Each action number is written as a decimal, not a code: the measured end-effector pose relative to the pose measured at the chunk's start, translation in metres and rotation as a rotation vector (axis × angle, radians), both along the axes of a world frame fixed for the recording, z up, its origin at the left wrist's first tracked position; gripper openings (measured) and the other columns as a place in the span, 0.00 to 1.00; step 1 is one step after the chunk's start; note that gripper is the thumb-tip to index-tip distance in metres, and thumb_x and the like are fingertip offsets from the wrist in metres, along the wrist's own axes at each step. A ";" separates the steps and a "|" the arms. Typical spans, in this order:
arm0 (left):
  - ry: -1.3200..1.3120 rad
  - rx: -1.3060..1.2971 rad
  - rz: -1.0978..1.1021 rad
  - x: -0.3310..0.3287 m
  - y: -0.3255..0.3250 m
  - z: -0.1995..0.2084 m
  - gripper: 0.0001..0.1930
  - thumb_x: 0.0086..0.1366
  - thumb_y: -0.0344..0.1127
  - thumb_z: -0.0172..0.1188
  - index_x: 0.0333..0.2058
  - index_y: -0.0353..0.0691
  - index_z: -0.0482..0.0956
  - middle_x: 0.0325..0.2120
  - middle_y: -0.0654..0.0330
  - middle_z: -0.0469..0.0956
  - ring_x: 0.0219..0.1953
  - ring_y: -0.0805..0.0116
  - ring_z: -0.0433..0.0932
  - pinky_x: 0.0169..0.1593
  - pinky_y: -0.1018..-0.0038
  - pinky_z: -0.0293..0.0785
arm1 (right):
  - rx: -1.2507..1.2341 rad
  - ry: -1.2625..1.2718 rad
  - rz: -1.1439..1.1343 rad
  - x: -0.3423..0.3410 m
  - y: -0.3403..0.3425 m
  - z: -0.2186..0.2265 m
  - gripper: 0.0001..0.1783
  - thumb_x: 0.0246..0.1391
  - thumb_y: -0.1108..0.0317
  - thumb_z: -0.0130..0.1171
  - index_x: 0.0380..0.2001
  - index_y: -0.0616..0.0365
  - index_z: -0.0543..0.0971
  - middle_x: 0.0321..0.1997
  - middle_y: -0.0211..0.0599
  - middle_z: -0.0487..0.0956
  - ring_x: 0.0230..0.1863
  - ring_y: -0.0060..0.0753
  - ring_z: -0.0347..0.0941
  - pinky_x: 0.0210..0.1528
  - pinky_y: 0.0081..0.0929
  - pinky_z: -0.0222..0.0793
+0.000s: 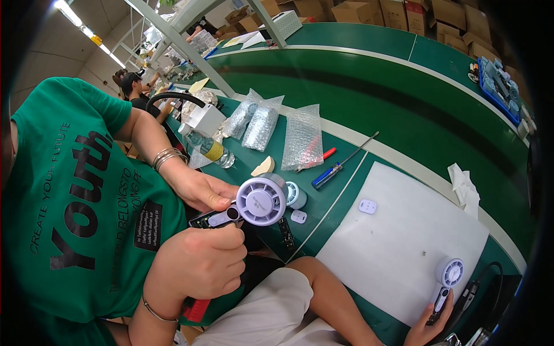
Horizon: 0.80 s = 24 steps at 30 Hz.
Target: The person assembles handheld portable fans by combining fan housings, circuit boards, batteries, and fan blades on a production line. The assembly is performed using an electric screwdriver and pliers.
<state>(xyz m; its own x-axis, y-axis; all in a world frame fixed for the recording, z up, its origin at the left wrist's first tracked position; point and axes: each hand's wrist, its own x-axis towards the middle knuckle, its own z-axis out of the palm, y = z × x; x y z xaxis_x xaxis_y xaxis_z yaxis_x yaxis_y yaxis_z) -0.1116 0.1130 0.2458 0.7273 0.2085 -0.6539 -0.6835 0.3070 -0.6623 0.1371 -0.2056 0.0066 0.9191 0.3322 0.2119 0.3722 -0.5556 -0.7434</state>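
Note:
At the lower right, my left hand is closed round the handle of a small lilac handheld fan. The fan stands with its round grille up, and dark inner parts show along its handle. My bent left arm comes in at the lower edge. My right hand is out of view. Beneath the fan lies a white foam sheet bearing a small lilac panel and a tiny part. A black tool with a cable lies right of my hand.
On the left, a co-worker in green holds another lilac fan in both hands. Nearby lie a blue screwdriver, red-handled pliers, bubble-wrap bags and a bottle. A blue tray stands far right.

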 end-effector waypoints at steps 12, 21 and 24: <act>-0.113 -0.224 0.090 -0.001 0.001 0.000 0.07 0.64 0.37 0.57 0.33 0.42 0.70 0.20 0.68 0.70 0.22 0.73 0.71 0.26 0.79 0.66 | -0.001 0.012 -0.008 -0.002 0.005 0.008 0.27 0.56 0.64 0.59 0.57 0.68 0.72 0.51 0.57 0.75 0.44 0.49 0.75 0.42 0.34 0.72; -0.196 -0.395 0.156 0.005 0.000 0.002 0.08 0.63 0.37 0.58 0.35 0.41 0.70 0.21 0.68 0.70 0.23 0.74 0.71 0.27 0.80 0.67 | 0.000 0.008 0.005 -0.001 0.005 0.011 0.27 0.55 0.67 0.59 0.56 0.69 0.72 0.52 0.58 0.75 0.45 0.51 0.75 0.44 0.36 0.71; -0.222 -0.453 0.176 0.005 0.002 0.001 0.08 0.63 0.37 0.58 0.35 0.41 0.70 0.21 0.68 0.70 0.23 0.74 0.72 0.27 0.80 0.67 | -0.009 0.013 -0.013 -0.001 0.004 0.011 0.27 0.55 0.67 0.59 0.56 0.68 0.72 0.52 0.58 0.75 0.46 0.50 0.75 0.44 0.36 0.71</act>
<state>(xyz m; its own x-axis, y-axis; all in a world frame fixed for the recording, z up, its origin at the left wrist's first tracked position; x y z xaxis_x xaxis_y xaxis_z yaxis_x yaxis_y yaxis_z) -0.1069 0.1151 0.2467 0.8378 0.0721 -0.5412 -0.5274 -0.1494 -0.8364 0.1361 -0.2015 0.0175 0.9260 0.3223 0.1968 0.3553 -0.5670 -0.7431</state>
